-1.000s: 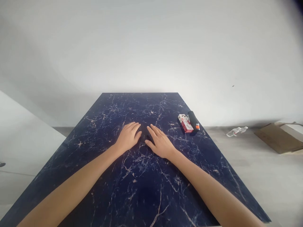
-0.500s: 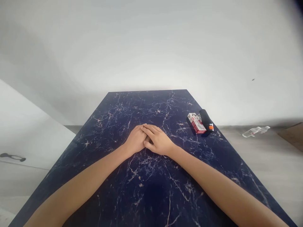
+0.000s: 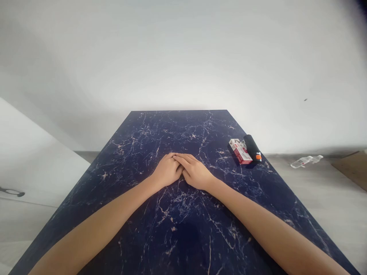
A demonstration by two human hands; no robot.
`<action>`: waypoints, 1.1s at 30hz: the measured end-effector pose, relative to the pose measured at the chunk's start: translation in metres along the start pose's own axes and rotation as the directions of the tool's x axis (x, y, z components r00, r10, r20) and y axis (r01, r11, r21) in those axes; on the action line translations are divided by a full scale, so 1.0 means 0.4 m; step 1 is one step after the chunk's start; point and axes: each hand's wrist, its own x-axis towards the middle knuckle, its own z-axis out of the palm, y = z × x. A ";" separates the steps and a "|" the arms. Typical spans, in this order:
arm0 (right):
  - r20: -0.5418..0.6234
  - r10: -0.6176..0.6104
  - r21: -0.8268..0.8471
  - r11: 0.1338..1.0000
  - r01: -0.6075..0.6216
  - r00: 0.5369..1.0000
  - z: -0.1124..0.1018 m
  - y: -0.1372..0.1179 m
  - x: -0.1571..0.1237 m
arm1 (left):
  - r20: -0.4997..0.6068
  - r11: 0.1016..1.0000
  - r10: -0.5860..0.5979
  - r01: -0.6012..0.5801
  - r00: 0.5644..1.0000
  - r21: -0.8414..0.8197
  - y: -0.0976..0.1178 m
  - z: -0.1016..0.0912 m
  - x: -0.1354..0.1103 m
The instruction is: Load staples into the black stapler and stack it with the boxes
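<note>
At the middle of the table (image 3: 177,130), the left hand (image 3: 166,170) and right hand (image 3: 198,174) overlap, relaxed (gripping nothing visible), the box (image 3: 241,153) and black cylinder (image 3: 251,146) near its right edge seemingly not yet handled.

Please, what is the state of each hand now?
Left hand: fingers partly covered; open or closed, cannot tell.
Right hand: fingers over the left's; whether gripping, cannot tell.

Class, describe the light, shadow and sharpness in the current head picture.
Head view: the wall is brightest just above the table; head view: a shadow lies beside the red-and-white box, its print too soft to read; head view: left hand and right hand show no strong motion blur; head view: top right corner is dark.
</note>
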 end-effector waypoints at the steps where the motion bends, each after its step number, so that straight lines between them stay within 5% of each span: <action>1: 0.003 -0.001 -0.001 1.000 0.001 1.000 0.001 0.001 -0.001 | -0.002 1.000 0.006 -0.006 1.000 0.002 0.000 0.000 0.000; 33: -0.016 0.005 0.029 1.000 -0.005 1.000 0.008 0.000 -0.002 | 0.012 1.000 -0.008 0.008 1.000 0.008 0.002 -0.005 -0.005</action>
